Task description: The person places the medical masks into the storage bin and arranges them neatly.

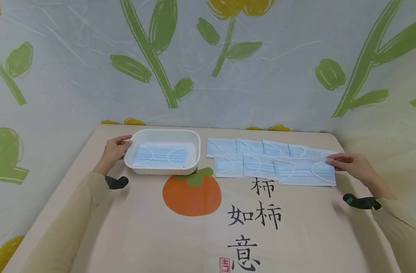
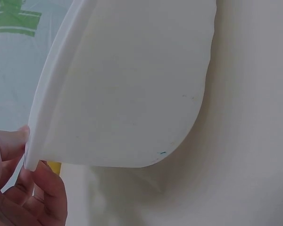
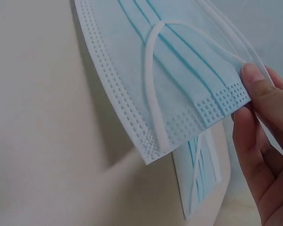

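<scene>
My left hand [image 1: 114,151] pinches the left rim of a white plastic basin [image 1: 165,170], thumb on top and fingers beneath, as the left wrist view shows. One light blue face mask [image 1: 161,155] lies flat inside that basin. On the right, my right hand [image 1: 354,167] pinches the upper right corner of another face mask [image 1: 305,172] between thumb and fingers. In the right wrist view this mask [image 3: 179,70] has pleats and a white ear loop, and its near end is raised off the table. More masks [image 1: 225,165] lie overlapping in two rows beside and behind it.
The table [image 1: 143,227] has a pale cover printed with an orange persimmon [image 1: 192,195] and black characters [image 1: 255,216]. Behind it hangs a curtain [image 1: 272,83] with green leaves and yellow flowers. A dark wrist camera [image 1: 116,182] sits at the left cuff.
</scene>
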Available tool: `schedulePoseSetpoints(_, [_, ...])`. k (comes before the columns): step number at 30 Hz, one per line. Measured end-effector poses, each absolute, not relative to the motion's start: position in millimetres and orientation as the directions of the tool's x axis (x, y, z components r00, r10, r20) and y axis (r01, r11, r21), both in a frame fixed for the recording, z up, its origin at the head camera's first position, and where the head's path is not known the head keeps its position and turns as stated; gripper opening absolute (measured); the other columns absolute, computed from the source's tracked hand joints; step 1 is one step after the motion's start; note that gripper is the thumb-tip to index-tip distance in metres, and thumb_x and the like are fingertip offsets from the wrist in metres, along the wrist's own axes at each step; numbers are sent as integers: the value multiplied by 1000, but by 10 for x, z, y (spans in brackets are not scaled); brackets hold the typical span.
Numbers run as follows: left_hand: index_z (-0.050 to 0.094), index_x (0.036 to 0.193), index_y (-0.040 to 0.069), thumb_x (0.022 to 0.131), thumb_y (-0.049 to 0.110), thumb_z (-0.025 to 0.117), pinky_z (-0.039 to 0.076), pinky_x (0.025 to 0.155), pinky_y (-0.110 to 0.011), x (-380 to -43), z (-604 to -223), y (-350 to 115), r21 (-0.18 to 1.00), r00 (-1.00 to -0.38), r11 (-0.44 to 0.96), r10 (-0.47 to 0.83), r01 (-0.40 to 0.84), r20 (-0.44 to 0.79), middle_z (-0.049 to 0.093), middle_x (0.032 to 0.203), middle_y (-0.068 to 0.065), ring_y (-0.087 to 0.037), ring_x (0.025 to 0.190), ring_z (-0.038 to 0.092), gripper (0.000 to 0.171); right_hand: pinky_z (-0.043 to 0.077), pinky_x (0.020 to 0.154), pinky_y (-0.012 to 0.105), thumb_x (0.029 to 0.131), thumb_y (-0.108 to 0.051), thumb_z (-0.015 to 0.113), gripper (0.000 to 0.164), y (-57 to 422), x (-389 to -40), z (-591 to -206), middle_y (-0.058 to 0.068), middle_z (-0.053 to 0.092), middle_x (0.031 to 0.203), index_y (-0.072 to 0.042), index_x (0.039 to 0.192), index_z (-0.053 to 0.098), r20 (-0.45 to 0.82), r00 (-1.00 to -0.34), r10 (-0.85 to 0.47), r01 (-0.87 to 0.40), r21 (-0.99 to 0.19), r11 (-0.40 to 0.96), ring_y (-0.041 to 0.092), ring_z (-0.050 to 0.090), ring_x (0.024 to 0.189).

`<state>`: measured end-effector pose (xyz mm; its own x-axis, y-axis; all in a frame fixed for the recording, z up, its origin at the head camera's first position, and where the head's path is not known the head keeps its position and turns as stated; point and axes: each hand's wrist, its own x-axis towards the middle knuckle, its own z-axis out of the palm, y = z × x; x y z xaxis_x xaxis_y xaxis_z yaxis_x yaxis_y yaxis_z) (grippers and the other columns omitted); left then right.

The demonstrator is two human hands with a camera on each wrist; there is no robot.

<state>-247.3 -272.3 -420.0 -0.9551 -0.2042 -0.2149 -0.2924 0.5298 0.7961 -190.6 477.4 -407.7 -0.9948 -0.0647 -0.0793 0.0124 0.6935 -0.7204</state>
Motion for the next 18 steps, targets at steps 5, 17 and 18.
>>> schedulePoseSetpoints(5, [47, 142, 11, 100, 28, 50, 48, 59, -20, -2471, -4186, -2694, 799, -950, 520, -235, -304, -208, 53, 118, -16, -18, 83, 47, 45, 51, 65, 11, 94, -23, 63, 33, 4731, -1897, -3972, -32, 61, 84, 6, 110, 65, -84, -993, -77, 3, -697, 717, -5, 63, 73])
schedulePoseSetpoints(17, [47, 142, 11, 100, 27, 49, 47, 57, -17, -2495, -4177, -2681, 804, -947, 508, -237, -309, -215, 52, 120, -16, -18, 86, 47, 44, 49, 67, 8, 93, -23, 63, 33, 4642, -1806, -3698, -30, 63, 85, 4, 112, 66, -99, -993, -60, 26, -697, 716, -1, 63, 74])
schedulePoseSetpoints(18, [48, 141, 12, 100, 27, 50, 48, 57, -19, -2489, -4178, -2680, 800, -943, 507, -252, -320, -218, 53, 118, -14, -17, 85, 47, 44, 49, 66, 8, 93, -26, 63, 35, 4614, -1798, -3688, -30, 63, 85, 4, 112, 66, -113, -992, -50, 43, -693, 720, -1, 63, 74])
